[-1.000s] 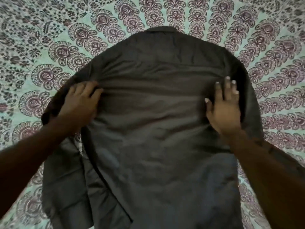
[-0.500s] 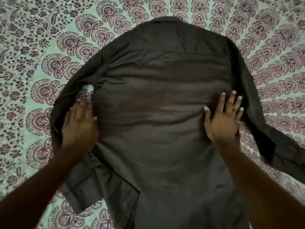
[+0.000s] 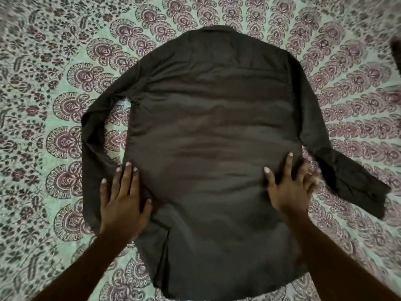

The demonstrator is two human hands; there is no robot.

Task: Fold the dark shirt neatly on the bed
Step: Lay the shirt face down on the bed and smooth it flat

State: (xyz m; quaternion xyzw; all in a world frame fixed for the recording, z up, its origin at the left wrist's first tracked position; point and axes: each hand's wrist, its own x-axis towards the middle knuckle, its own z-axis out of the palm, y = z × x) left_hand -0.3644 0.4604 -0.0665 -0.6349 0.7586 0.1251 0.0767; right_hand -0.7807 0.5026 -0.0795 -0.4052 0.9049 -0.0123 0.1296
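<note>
Neither grip is clamped on anything: my left hand (image 3: pixel 123 200) and right hand (image 3: pixel 286 190) lie flat, fingers straight, pressing the side edges of the dark shirt (image 3: pixel 212 127). It lies back-up on the bed (image 3: pixel 43 88), its long axis running away from me. The left sleeve (image 3: pixel 91 153) touches my left hand, while the right sleeve (image 3: pixel 349 174) splays further out, so I'd fold left first.

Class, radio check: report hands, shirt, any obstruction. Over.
Left hand open, flat on shirt. Right hand open, flat on shirt's edge. Shirt spread back-up, not yet folded. Nothing seen in the way.
</note>
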